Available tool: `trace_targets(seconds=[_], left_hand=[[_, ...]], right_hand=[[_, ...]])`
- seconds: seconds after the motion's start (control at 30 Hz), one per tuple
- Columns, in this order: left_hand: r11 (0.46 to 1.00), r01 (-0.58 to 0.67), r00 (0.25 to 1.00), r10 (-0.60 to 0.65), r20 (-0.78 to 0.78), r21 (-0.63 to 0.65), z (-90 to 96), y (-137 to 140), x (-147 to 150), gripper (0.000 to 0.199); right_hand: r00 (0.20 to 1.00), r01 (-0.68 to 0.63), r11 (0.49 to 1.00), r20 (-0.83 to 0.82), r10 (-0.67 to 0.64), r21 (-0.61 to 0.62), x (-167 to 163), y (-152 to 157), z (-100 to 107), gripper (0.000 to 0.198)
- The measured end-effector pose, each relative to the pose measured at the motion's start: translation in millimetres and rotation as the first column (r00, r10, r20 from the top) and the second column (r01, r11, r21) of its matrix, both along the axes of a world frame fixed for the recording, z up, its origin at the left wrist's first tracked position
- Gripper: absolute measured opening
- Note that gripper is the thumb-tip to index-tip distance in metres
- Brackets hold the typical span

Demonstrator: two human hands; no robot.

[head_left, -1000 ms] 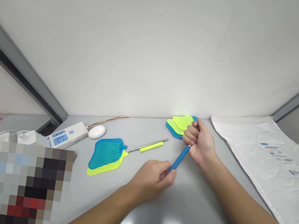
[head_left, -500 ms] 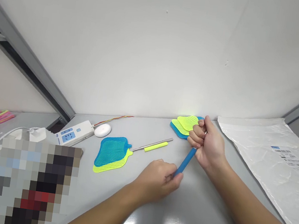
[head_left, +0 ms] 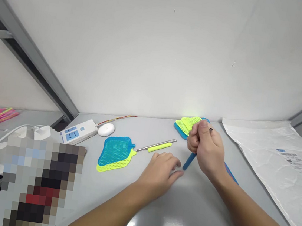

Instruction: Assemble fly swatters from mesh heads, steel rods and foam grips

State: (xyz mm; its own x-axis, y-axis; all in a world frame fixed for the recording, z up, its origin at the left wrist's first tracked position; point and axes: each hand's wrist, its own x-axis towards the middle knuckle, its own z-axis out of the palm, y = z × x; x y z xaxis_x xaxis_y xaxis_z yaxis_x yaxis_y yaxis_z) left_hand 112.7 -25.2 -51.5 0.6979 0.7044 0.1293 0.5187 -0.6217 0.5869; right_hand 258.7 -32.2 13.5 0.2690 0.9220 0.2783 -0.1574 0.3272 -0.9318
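My right hand [head_left: 208,146] is closed in a fist around a fly swatter's blue handle [head_left: 189,162], whose lower end sticks out below the fingers. A dark tip shows above the thumb; the rest of what it grips is hidden. My left hand [head_left: 161,170] is open beside that lower end, thumb and fingers apart. Farther left lie a blue fly swatter [head_left: 116,150] and a yellow-green fly swatter [head_left: 115,166], overlapping, with metal rods and a yellow-green handle [head_left: 160,147]. Behind my right hand is a stack of yellow-green and blue swatter heads [head_left: 182,126].
A white plastic mailer bag [head_left: 271,156] covers the right side of the table. On the left are a power strip [head_left: 81,131], a white round device [head_left: 106,130], cables and a blurred-out area. A blue piece [head_left: 231,173] shows behind my right forearm.
My left fingers have come off the blue handle and opened. My right hand has slid down and covers more of the handle. The view has shifted slightly.
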Motion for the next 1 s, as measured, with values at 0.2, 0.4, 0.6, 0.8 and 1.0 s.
trace_targets(seconds=[0.2, 0.4, 0.6, 0.8, 1.0], left_hand=[[1.000, -0.007, 1.000, 0.007, -0.011, -0.003, -1.0, 1.5, 1.5, 0.016], [1.000, -0.008, 1.000, 0.008, -0.012, 0.004, -2.8, 1.8, 2.0, 0.016], [1.000, 0.004, 1.000, -0.003, -0.026, 0.019, -3.4, 2.4, 5.5, 0.016], [0.999, 0.014, 1.000, -0.013, -0.017, 0.045, -2.6, 1.9, 7.0, 0.016], [0.998, 0.017, 1.000, -0.016, -0.019, 0.059, -2.9, 0.6, 6.4, 0.019]], right_hand=[[0.997, 0.022, 0.999, 0.067, -0.023, 0.024, -4.3, 1.0, -7.7, 0.040], [0.996, 0.048, 0.999, 0.072, -0.049, 0.014, -4.1, 3.7, -8.0, 0.041], [0.995, 0.007, 0.999, 0.104, -0.010, 0.036, -2.6, 0.3, -11.3, 0.041], [0.989, -0.045, 0.998, 0.141, 0.040, 0.037, -6.4, -3.0, -12.9, 0.042], [0.993, -0.068, 0.996, 0.098, 0.063, 0.051, 0.1, -0.6, -17.9, 0.043]])
